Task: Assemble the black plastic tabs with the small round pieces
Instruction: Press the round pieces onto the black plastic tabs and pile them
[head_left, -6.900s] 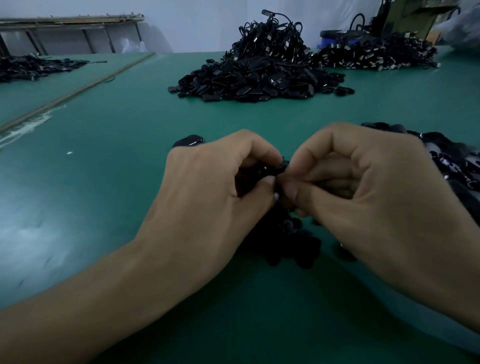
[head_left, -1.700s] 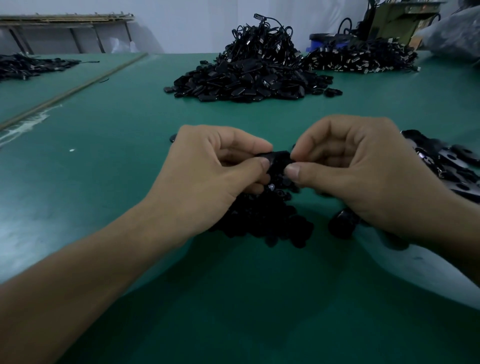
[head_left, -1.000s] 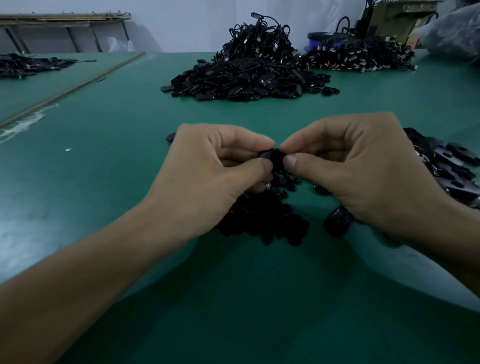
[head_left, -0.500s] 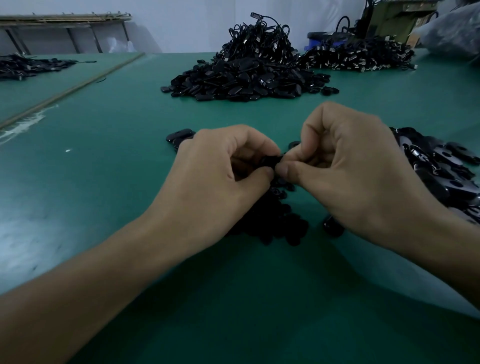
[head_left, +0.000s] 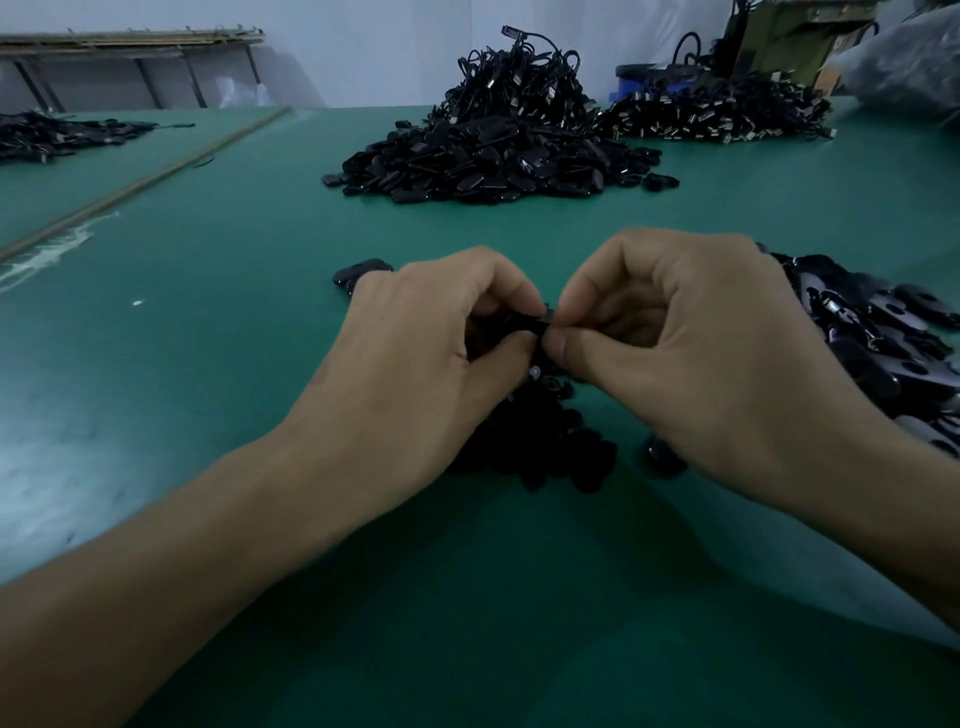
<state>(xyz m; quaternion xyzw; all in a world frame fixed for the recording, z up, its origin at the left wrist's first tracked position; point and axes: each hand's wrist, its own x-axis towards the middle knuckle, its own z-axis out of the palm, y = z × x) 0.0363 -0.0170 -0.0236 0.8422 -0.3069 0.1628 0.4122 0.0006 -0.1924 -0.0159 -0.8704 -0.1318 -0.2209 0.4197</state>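
A black tab (head_left: 540, 319) sits pinched between your two hands just above the green table (head_left: 260, 312), mostly hidden by fingertips. Your left hand (head_left: 415, 364) clamps it from the left, thumb under, fingers curled over; your right hand (head_left: 691, 353) nips its right end between thumb and forefinger. Beneath lies a small heap of round pieces (head_left: 540, 441). More tabs (head_left: 878, 343) spread to the right; a large pile (head_left: 488, 156) stands far behind.

Small pile (head_left: 540, 441) under hands, tabs (head_left: 883, 343) right, big heap (head_left: 483, 161) behind, all on table (head_left: 208, 364).
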